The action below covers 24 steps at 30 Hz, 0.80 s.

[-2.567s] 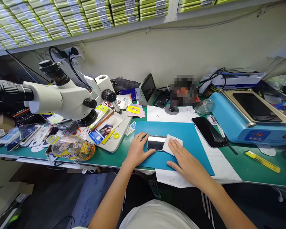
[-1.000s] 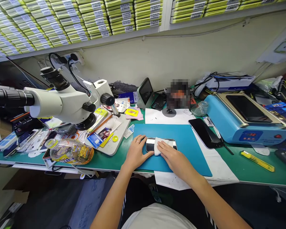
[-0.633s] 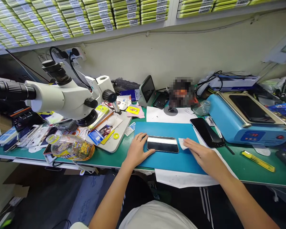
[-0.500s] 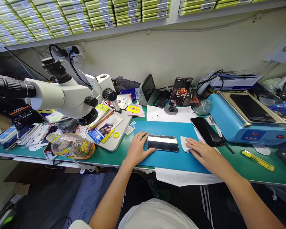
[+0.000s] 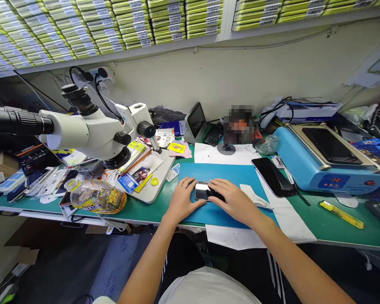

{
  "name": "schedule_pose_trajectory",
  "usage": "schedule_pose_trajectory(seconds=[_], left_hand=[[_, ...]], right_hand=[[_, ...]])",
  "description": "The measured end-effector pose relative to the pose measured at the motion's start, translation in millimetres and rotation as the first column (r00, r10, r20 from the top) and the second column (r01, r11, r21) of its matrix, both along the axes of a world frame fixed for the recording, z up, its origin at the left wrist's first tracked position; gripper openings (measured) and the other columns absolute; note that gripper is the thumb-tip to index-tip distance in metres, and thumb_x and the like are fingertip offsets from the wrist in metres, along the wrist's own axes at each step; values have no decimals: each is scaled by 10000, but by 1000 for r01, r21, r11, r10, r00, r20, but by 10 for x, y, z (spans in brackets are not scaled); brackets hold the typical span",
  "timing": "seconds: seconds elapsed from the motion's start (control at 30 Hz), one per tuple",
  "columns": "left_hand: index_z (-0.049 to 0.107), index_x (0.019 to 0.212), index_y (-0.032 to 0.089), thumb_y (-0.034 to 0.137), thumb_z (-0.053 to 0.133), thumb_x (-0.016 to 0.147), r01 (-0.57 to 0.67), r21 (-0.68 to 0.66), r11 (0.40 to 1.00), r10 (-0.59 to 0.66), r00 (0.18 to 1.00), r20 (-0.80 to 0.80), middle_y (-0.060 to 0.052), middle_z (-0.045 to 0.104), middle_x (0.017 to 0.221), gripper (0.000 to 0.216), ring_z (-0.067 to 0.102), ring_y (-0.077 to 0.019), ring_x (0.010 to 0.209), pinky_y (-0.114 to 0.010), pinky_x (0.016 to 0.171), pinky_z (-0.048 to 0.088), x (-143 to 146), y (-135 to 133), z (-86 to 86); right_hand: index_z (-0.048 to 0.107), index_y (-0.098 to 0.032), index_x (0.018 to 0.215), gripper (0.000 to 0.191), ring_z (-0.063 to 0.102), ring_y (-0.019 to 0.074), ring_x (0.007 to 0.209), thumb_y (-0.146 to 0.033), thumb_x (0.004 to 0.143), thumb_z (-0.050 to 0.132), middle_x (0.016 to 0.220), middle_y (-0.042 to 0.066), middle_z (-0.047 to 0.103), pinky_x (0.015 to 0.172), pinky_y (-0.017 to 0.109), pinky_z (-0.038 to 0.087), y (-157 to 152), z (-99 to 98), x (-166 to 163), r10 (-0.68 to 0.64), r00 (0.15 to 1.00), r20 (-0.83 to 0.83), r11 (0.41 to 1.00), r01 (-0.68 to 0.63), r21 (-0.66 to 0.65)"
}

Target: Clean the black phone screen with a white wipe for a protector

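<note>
A smartphone (image 5: pixel 202 192) lies flat on the blue mat (image 5: pixel 215 169), its dark glass reflecting a bright white patch. My left hand (image 5: pixel 183 199) grips its left end, with the thumb along the near edge and the fingers at the far corner; a ring shows on one finger. Over the right part of the phone, my right hand (image 5: pixel 229 198) has its fingers at the far edge and its thumb at the near edge, hiding that end. A white wipe (image 5: pixel 255 197) lies on the mat just right of my right hand, partly behind the wrist.
To the left stand a microscope (image 5: pixel 85 135) and a plastic bottle (image 5: pixel 96 196). On the right are a black phone (image 5: pixel 274 175), a blue heating plate (image 5: pixel 323 169) and a yellow cutter knife (image 5: pixel 342 214). A glass jar (image 5: pixel 266 145) and a blurred screen on a stand (image 5: pixel 240 125) sit behind the mat.
My right hand has let go of the white wipe and moved left onto the phone's right end. My left hand has stayed at the left end.
</note>
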State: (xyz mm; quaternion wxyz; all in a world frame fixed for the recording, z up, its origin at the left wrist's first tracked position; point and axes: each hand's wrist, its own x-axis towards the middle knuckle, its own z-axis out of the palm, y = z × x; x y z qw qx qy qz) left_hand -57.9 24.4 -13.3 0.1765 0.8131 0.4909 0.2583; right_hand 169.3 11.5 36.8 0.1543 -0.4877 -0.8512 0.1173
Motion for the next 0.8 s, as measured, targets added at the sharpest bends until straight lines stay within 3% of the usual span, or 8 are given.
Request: schedule_pose_trajectory(seconds=[0.1,0.23,0.8], left_hand=[[542,1391,222,464,727,885,-2,18,1000,2,1000,7,-110,569,1447,591,466,-324,1407,-519,1161,431,3,-2,-10],[553,1378,218,454,739,874,-7,21,1000,6,1000,12,-110,574,1442,587,472,-327,1403,-526,1161,430,8,2,-4],[563,1378,201,391,773,846,-10,13,1000,10,1000,24,-112,583,1435,604,474,-336,1397,-528,1157,435,17,13,-21]], right_hand=[[650,-193,1288,400,590,303,1233,-403,1029,429,1307,120,685,986,495,523,134,-103,-293,12,1000,3,1000,-12,19],[658,-179,1178,308,614,288,1070,-276,1022,411,1178,128,698,877,468,513,213,-195,-403,-8,1000,-1,999,8,52],[617,-173,1063,218,572,245,960,-188,1010,407,1076,102,675,804,386,425,277,-330,-461,-20,1000,-15,985,22,170]])
